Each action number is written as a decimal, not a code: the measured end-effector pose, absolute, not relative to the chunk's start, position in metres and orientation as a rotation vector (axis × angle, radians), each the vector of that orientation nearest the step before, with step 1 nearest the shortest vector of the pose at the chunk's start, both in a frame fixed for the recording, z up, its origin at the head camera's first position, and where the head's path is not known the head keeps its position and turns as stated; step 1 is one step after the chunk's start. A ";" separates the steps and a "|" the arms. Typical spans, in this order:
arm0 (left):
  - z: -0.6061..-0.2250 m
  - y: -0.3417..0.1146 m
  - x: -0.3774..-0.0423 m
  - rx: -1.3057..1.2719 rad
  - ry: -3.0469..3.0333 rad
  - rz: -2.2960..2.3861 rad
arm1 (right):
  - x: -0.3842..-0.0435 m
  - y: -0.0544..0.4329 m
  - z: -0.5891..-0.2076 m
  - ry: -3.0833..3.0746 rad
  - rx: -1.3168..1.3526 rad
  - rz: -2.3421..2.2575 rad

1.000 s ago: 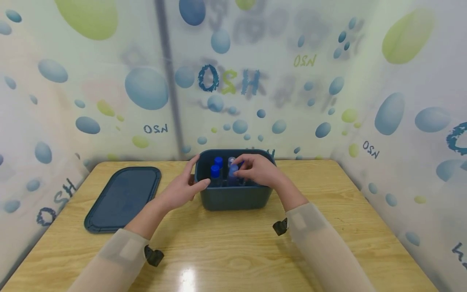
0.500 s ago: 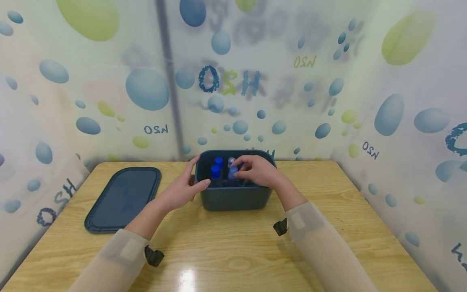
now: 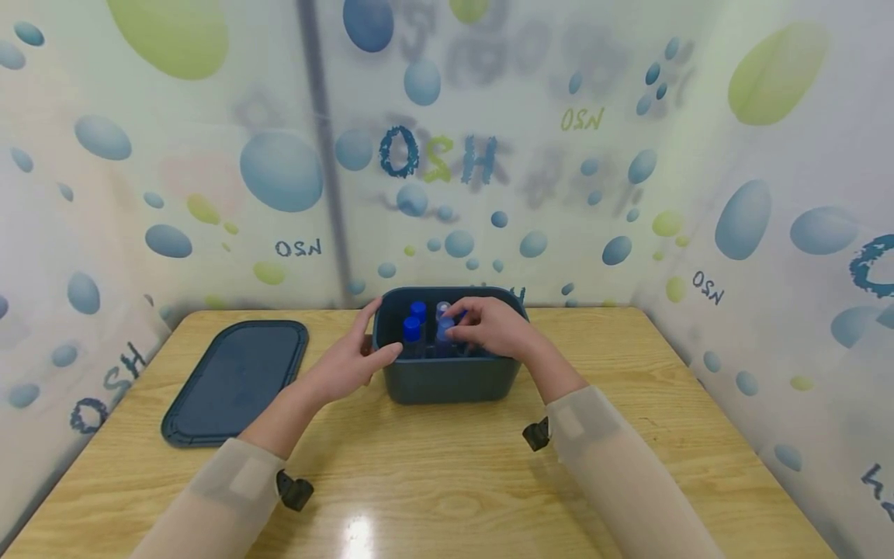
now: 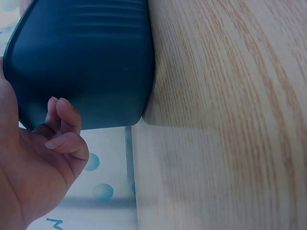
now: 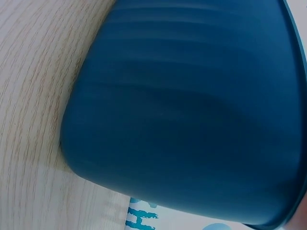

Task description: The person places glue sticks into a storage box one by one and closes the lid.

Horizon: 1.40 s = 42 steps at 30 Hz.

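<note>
A dark blue-grey plastic storage box point(image 3: 450, 382) stands at the far side of the table, with several blue-capped bottles upright inside. My left hand point(image 3: 347, 359) grips the box's left end, thumb over the front rim and index finger along the left rim; in the left wrist view the other fingers of this left hand point(image 4: 45, 163) are curled against the outer wall. Inside the box, my right hand point(image 3: 492, 324) pinches the top of a blue-capped bottle point(image 3: 444, 335) between thumb and fingers. Left of it stand a front bottle point(image 3: 412, 330) and a rear bottle point(image 3: 418, 310). The right wrist view shows mostly the box's outer wall point(image 5: 182, 110).
A flat dark blue lid point(image 3: 237, 380) lies on the wooden table point(image 3: 433, 481) to the left of the box. Behind the table hangs a patterned curtain point(image 3: 447, 217), close to the box's back; curtains also flank both sides.
</note>
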<state>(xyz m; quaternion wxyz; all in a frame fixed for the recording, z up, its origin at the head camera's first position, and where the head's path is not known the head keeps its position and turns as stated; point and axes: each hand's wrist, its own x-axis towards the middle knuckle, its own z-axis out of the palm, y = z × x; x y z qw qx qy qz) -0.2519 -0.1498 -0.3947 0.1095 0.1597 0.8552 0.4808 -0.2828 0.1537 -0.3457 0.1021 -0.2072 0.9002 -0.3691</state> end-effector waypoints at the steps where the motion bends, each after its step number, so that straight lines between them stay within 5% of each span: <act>1: -0.395 -0.150 -0.252 0.469 2.514 1.413 | -0.283 0.154 -0.346 2.660 -0.610 -1.088; 42: -0.394 -0.149 -0.252 0.474 2.517 1.395 | -0.279 0.153 -0.346 2.664 -0.751 -1.046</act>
